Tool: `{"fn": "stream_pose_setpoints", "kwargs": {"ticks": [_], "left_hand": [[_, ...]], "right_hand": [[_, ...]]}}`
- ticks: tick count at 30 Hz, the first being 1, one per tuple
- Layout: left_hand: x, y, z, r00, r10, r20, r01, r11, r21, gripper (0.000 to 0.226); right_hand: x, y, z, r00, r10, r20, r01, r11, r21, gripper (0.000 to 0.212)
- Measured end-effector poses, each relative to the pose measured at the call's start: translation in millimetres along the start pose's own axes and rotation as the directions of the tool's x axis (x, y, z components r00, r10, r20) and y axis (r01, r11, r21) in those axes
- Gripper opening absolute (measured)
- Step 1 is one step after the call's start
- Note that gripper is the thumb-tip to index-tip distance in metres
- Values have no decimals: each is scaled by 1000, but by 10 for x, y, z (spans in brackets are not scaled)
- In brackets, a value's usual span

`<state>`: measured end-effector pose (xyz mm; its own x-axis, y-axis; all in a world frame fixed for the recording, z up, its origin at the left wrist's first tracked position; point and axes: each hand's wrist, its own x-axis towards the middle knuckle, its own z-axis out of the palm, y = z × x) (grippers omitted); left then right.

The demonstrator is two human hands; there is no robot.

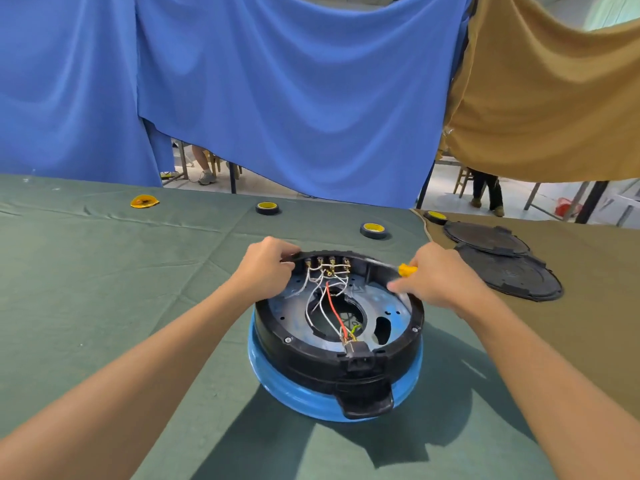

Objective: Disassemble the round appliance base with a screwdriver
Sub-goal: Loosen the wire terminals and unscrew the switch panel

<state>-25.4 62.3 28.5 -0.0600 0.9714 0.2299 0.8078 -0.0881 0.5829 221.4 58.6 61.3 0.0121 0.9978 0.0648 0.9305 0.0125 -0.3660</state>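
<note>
Green table cloth (104, 289): spread under my work, with blue and tan drapes hanging behind.
Round appliance base (311, 358): mid-table, close in front of me, upside down. It is a black ring on a blue shell, with its wires and a row of terminals bare at the far rim.
Left hand (266, 265): fingers curled over the far-left rim beside the terminals, steadying the base.
Right hand (440, 275): wrapped around the orange screwdriver (408, 270), whose shaft angles toward the far-right rim. The tip is too blurred to place.
Rim screws (287, 339): two show on the near rim, both seated.
Step in hand: I judge I am loosening the ring's fasteners.
Next move: seat the tip squarely in a screw head, press down, and keep my left grip firm so the base does not spin.
</note>
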Motion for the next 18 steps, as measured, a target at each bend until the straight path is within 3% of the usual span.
{"fn": "stream_pose_setpoints", "kwargs": {"ticks": [3, 6, 9, 11, 13, 15, 18], "left_hand": [[-55, 8, 69, 984, -176, 27, 175, 927, -332, 44], [-132, 65, 123, 959, -279, 40, 262, 830, -493, 50], [-172, 124, 134, 920, -387, -54, 302, 792, -531, 53], [-183, 151, 140, 881, -457, -120, 317, 761, -566, 52], [-201, 202, 161, 834, -529, -158, 345, 723, -599, 49], [-249, 310, 208, 791, -587, -171, 391, 701, -597, 43], [-336, 428, 302, 774, -591, -226, 442, 760, -476, 29]], "right_hand": [[-62, 93, 41, 998, -7, -57, 5, 999, -36, 45], [51, 26, 85, 984, -133, -116, 123, 988, -89, 37], [118, -89, 35, 968, -242, -61, 227, 956, -186, 30], [48, -119, 31, 960, -245, -138, 213, 954, -209, 31], [-104, -103, 116, 947, -155, -280, 133, 986, -96, 34], [-279, -98, 306, 953, -71, -296, 86, 995, 40, 37], [-395, -156, 584, 941, -21, -337, 69, 989, 131, 30]]}}
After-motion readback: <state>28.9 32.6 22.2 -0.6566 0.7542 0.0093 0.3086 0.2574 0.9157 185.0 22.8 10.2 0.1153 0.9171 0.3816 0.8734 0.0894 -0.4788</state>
